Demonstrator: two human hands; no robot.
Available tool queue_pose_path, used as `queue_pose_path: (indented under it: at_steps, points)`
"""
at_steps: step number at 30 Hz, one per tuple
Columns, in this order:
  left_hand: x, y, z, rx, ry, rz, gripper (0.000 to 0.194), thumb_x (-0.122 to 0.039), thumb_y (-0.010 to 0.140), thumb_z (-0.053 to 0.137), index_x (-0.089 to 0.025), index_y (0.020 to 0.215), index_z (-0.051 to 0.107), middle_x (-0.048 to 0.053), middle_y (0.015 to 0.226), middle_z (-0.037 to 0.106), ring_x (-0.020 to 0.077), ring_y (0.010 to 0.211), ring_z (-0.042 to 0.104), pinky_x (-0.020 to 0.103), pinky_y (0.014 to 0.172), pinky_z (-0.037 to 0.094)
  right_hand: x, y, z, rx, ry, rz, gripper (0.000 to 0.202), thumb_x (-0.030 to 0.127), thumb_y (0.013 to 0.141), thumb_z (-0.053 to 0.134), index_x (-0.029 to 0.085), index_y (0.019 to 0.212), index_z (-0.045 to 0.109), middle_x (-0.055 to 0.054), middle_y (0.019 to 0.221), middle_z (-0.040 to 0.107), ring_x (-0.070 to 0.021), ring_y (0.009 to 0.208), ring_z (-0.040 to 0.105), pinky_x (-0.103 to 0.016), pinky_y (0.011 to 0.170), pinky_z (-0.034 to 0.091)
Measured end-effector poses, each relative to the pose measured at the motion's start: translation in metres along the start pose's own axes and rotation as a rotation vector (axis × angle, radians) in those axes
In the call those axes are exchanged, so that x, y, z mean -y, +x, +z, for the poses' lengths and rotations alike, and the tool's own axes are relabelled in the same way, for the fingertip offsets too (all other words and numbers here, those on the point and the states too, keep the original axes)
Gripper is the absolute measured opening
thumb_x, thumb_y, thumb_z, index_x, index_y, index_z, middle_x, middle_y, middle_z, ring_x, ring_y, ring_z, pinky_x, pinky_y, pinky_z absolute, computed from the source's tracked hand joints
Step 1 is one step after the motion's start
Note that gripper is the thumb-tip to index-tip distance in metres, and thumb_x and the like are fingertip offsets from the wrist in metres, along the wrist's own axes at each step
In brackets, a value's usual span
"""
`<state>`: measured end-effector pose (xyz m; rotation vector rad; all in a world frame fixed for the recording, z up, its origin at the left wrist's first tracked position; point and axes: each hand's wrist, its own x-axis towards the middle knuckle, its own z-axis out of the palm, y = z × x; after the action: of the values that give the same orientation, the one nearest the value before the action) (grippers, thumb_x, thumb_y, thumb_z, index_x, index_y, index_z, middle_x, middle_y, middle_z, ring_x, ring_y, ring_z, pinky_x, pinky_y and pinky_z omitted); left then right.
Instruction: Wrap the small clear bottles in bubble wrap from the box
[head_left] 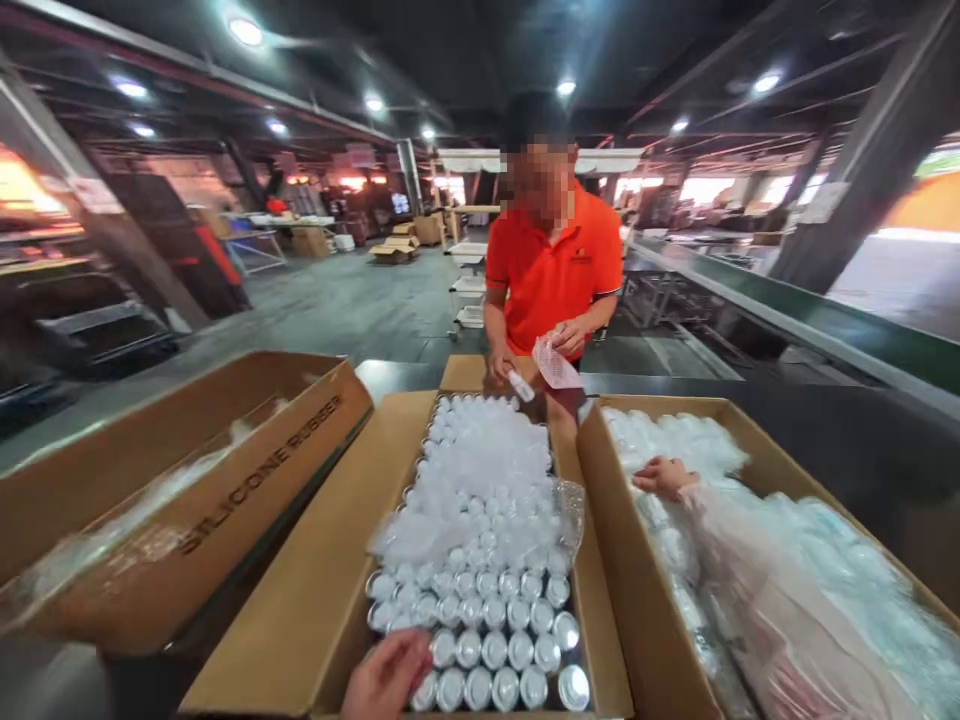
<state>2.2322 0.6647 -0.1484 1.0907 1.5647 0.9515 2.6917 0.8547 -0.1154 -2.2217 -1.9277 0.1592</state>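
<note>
Silver-topped containers (494, 650), left hand (386, 675) beside them, right hand (667, 478) at clear plastic (675, 440), fingers' grip unclear

Dark ceiling (480, 55), several round lights (245, 32) on. Gray floor (322, 310). Person in orange-red polo (555, 270) ahead, head lowered. White tiered rack (470, 285) behind, at person's side. Open cardboard boxes (394, 250) on floor, back left of rack. Far-left work table (289, 219) with clutter, too small to tell. Slanting pillar (64, 130) at left, paper sheet (96, 195) on it. Right side: long green conveyor belt (847, 312), another pillar (855, 150), blurry orange patch (926, 215) outside.
</note>
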Motion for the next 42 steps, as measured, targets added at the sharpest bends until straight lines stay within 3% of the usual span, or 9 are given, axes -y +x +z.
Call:
queue_pose_path:
  at_steps: [6,12,15,18,23,29,35,39,42]
  points:
    - [-0.031,0.062,-0.015,-0.216,0.308,0.36,0.032,-0.043,0.069,0.064,-0.018,0.089,0.07,0.011,0.094,0.066,0.0282,0.095,0.057,0.044,0.09,0.044,0.042,-0.007,-0.017,-0.069,-0.116,0.016,0.048,0.037,0.066,0.073,0.016,0.11,0.068,-0.025,0.13,0.048,-0.0481,0.12,0.037,-0.065,0.081,0.031]
    - [-0.06,0.105,-0.015,-0.193,0.434,0.489,0.005,-0.024,0.064,0.068,-0.019,0.064,0.067,0.01,0.102,0.065,0.0319,0.114,0.046,0.048,0.102,0.031,0.137,-0.101,-0.022,-0.109,0.283,-0.384,0.036,0.035,0.081,0.054,0.018,0.113,0.061,-0.013,0.115,0.061,-0.0293,0.108,0.054,-0.046,0.093,0.042]
    - [-0.081,0.083,-0.009,-0.177,0.346,0.499,0.024,-0.039,0.077,0.057,-0.018,0.064,0.056,0.003,0.072,0.061,0.0199,0.08,0.056,0.035,0.079,0.045,0.181,-0.155,-0.005,0.156,0.788,-0.345,0.052,0.051,0.076,0.059,0.018,0.117,0.057,-0.012,0.106,0.065,-0.0254,0.096,0.061,-0.041,0.084,0.05]
    - [-0.098,0.041,0.0,0.055,-0.008,0.356,0.035,-0.049,0.072,0.062,-0.02,0.067,0.044,-0.007,0.052,0.044,0.0102,0.05,0.044,0.023,0.053,0.037,0.215,-0.191,0.009,0.272,1.112,-0.149,0.083,0.06,0.062,0.069,0.019,0.13,0.045,-0.015,0.127,0.055,-0.0283,0.112,0.055,-0.044,0.087,0.049]
    - [-0.104,-0.019,0.011,0.365,-0.57,0.074,0.055,-0.037,0.047,0.084,-0.018,0.087,0.051,0.0,0.075,0.065,0.0145,0.063,0.059,0.027,0.063,0.045,0.229,-0.218,0.007,0.451,1.455,-0.09,0.06,0.059,0.054,0.077,0.018,0.095,0.061,-0.006,0.09,0.066,-0.0204,0.081,0.063,-0.037,0.077,0.051]
    - [-0.084,-0.057,0.031,0.16,-0.625,0.033,0.056,-0.033,0.042,0.087,-0.013,0.087,0.06,0.005,0.081,0.07,0.0193,0.073,0.063,0.032,0.073,0.048,0.219,-0.261,0.001,0.073,1.335,0.024,0.056,0.062,0.058,0.072,0.018,0.087,0.055,0.0,0.071,0.057,-0.0141,0.062,0.053,-0.031,0.063,0.048]
    - [-0.079,-0.09,0.048,0.363,-0.795,-0.059,0.046,-0.03,0.053,0.08,-0.014,0.092,0.061,0.006,0.083,0.07,0.0218,0.078,0.064,0.034,0.076,0.047,0.225,-0.299,0.011,0.079,1.218,-0.009,0.082,0.054,0.05,0.08,0.018,0.116,0.048,-0.014,0.119,0.054,-0.0269,0.102,0.054,-0.037,0.079,0.049]
    - [-0.075,-0.097,0.038,0.463,-0.743,-0.036,0.042,-0.018,0.048,0.079,-0.013,0.086,0.061,0.005,0.082,0.069,0.0188,0.078,0.063,0.029,0.076,0.045,0.207,-0.302,0.009,0.244,1.361,-0.078,0.051,0.057,0.063,0.073,0.017,0.091,0.059,-0.009,0.091,0.065,-0.0224,0.085,0.059,-0.037,0.079,0.048]
    - [-0.067,-0.098,0.031,0.464,-0.658,0.049,0.05,-0.02,0.048,0.083,-0.014,0.091,0.059,0.004,0.082,0.068,0.0163,0.076,0.061,0.028,0.074,0.044,0.195,-0.306,0.007,0.167,1.419,-0.038,0.043,0.055,0.062,0.075,0.017,0.075,0.058,-0.003,0.073,0.063,-0.0169,0.069,0.056,-0.032,0.069,0.046]
